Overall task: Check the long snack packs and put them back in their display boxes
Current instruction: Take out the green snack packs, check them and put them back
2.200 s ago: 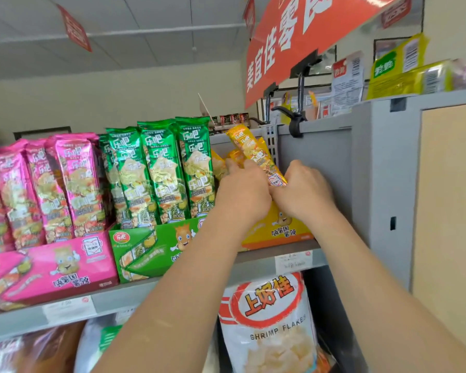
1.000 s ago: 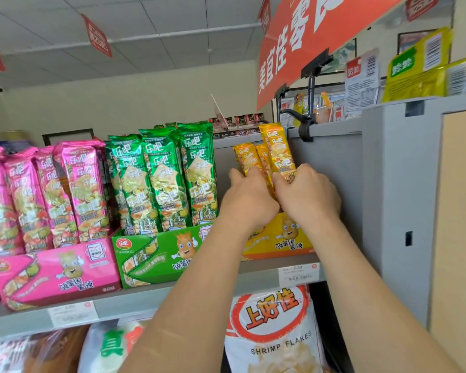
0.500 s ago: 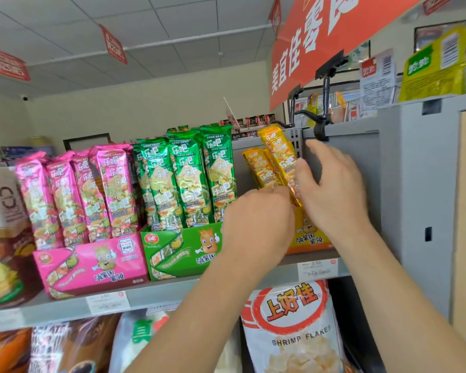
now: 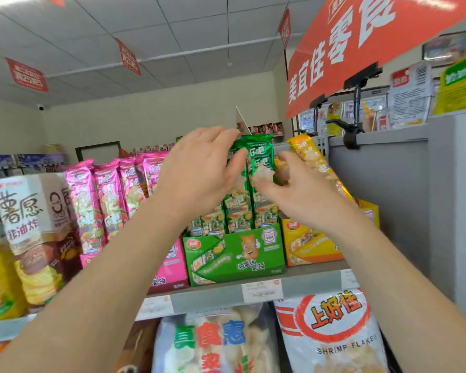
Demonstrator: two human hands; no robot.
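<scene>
Green snack packs are stood upright in the green display box at the front edge of the shelf, between the pink box and the yellow box. Their tops are flanked by the left hand, fingers spread straight, and the right hand, fingers bent against one pack; whether it is gripped cannot be told.

Small convenience shop. Grey shelf carries price tags, snack packs in display boxes, and bagged chips below. Red promo signs hang from the ceiling.
</scene>
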